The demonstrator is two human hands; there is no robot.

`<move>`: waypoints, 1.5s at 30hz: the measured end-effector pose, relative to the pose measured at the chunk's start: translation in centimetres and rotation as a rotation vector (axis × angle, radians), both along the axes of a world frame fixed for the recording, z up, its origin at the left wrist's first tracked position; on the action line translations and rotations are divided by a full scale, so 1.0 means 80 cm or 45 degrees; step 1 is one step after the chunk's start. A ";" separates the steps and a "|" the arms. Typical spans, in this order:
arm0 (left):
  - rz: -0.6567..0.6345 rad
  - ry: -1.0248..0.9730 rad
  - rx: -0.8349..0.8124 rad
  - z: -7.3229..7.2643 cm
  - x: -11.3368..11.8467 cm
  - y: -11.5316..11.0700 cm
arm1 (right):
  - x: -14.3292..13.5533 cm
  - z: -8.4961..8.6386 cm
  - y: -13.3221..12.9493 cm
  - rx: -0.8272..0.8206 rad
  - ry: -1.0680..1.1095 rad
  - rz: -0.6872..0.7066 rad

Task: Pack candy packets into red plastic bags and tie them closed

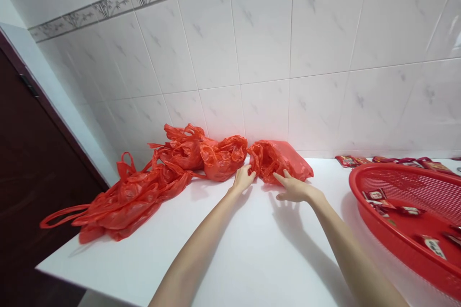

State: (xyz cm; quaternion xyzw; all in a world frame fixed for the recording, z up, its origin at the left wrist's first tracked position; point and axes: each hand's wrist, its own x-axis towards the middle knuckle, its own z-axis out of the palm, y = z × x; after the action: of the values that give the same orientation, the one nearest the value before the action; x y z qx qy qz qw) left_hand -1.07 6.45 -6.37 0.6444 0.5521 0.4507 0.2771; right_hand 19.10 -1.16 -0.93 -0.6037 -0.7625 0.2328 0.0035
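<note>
in the head view, the left hand (244,179) is near the centre of the frame, fingers curled at the lower left edge of a red plastic bag (281,156); i cannot tell whether they pinch it. the right hand (294,189), just right of centre, is loosely open with fingers spread, gripping nothing, its fingertips at the bag's front. the bag lies at mid-frame on a white table (266,259), by a tiled wall (262,38). more red bags (140,196) trail to the lower left; a red basket (392,242) with small wrapped packets (410,210) fills the lower right.
</note>
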 end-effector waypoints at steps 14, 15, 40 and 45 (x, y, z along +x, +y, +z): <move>-0.413 -1.111 -0.126 0.055 -0.006 -0.072 | 0.007 0.009 0.000 0.398 0.778 0.071; -0.462 -1.162 -0.146 0.058 -0.002 -0.077 | 0.001 0.012 -0.003 0.427 0.931 0.140; -0.177 -1.448 0.522 0.123 -0.081 -0.059 | 0.063 0.049 -0.002 0.818 1.995 -0.599; -0.173 -1.384 0.370 0.118 -0.053 -0.067 | 0.022 0.064 -0.036 0.787 1.802 -0.201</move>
State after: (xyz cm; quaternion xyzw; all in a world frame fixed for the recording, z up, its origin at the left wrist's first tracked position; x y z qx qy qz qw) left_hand -5.30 1.13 3.06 0.3852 0.2197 0.7703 0.4583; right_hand 20.89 -4.05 4.20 -0.3354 -0.5638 0.3388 0.6744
